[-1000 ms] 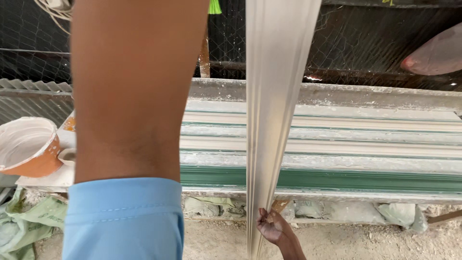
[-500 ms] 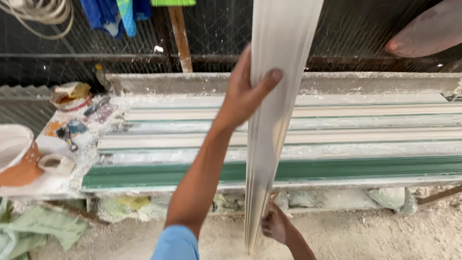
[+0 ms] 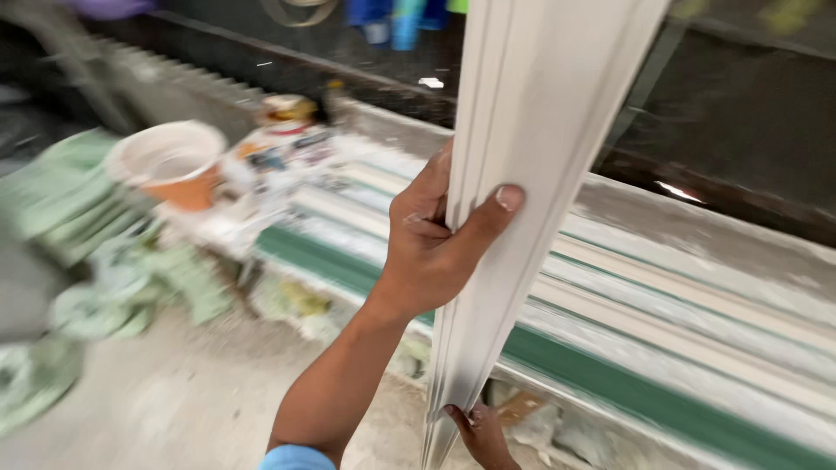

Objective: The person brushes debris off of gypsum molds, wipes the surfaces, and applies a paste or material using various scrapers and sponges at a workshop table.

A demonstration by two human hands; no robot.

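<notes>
I hold a long white moulded strip point(image 3: 557, 104) upright in front of me; it has ridges along its length and tapers down toward the floor. My left hand point(image 3: 431, 248) grips its left edge about halfway down, thumb across the front and fingers wrapped behind. My right hand point(image 3: 479, 433) holds the strip's bottom end close to the ground; only part of this hand shows. The blue sleeve point(image 3: 296, 457) of my left arm is at the bottom edge.
A long bench point(image 3: 697, 348) with white ridged moulds and a green front edge runs behind the strip. At its left end stand an orange-and-white bowl point(image 3: 170, 161) and small clutter. Green cloth heaps point(image 3: 70, 191) lie at the left. The floor point(image 3: 192, 409) is dusty.
The view has swung and tilted, so the bench now runs diagonally. My left hand has closed its grip on the strip's edge. My right hand stays at the bottom end.
</notes>
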